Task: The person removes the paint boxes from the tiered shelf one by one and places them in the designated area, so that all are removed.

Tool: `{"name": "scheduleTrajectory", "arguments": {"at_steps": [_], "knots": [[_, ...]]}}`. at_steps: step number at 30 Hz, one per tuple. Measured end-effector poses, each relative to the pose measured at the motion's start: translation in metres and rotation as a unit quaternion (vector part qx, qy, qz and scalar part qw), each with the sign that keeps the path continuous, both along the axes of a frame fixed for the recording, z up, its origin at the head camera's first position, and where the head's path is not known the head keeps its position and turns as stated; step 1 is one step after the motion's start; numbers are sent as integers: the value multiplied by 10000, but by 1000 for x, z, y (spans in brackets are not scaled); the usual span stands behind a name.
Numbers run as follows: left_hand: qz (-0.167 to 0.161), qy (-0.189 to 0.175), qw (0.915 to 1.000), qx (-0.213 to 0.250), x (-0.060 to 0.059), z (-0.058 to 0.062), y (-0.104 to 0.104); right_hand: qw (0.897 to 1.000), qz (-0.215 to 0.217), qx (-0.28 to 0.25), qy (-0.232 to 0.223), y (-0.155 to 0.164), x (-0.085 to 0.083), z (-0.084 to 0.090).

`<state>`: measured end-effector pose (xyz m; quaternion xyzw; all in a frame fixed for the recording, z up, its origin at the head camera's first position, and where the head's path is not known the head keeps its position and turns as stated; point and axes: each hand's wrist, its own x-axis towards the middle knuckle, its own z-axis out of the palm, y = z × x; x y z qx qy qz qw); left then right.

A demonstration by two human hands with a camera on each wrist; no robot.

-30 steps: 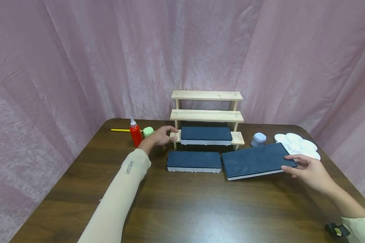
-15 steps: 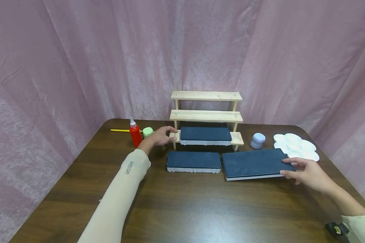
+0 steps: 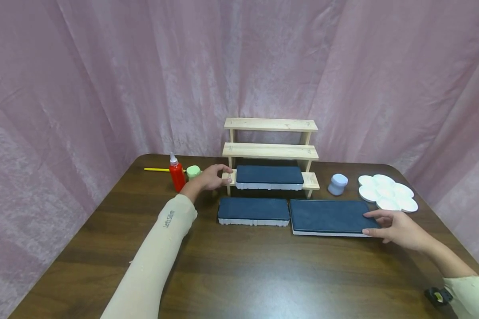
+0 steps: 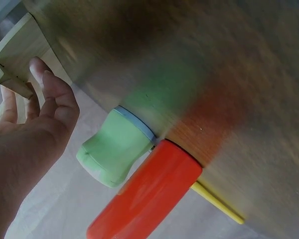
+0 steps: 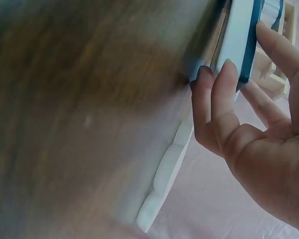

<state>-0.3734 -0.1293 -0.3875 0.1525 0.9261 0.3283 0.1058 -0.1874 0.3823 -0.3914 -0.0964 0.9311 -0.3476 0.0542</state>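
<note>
My left hand (image 3: 210, 178) grips the left end of the lowest board of a three-step wooden stand (image 3: 270, 151); in the left wrist view its fingers curl around the board's end (image 4: 14, 82). A dark-blue-topped white case (image 3: 269, 175) sits on that board. In front of the stand, a second such case (image 3: 253, 210) lies on the table. Beside it, almost end to end, is a longer one (image 3: 327, 215). My right hand (image 3: 403, 228) pinches the long case's right end, thumb on its front side, with some fingers beneath it in the right wrist view.
Behind the left forearm stand a red squeeze bottle (image 3: 177, 176) and a light-green waisted pot-like thing (image 3: 193, 172), near a thin yellow stick (image 3: 156, 169). A lavender waisted thing (image 3: 337, 184) and a white flower-shaped palette (image 3: 383, 190) are at the right. A pink curtain (image 3: 263, 57) hangs behind.
My right hand has lowered the long case's right end and swung it slightly toward me, so it now lies nearly level and in line with the smaller case. The left hand has stayed put.
</note>
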Motion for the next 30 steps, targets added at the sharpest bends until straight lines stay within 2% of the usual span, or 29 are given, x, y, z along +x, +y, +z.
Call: {"name": "scheduleTrajectory", "arguments": {"at_steps": [7,14,21,30], "knots": [[26,-97,9999,8,0,1,-1,9995,115,245,-163,0,-3,-1],[23,-93,10000,-29,1,-1,-2,9988,119,243,-415,1,-6,-2],[-7,-53,9999,131,3,-2,-2,9986,103,267,-445,-2,-7,2],[-6,-101,9999,83,0,0,-1,9986,75,299,-432,-3,-8,4]]}}
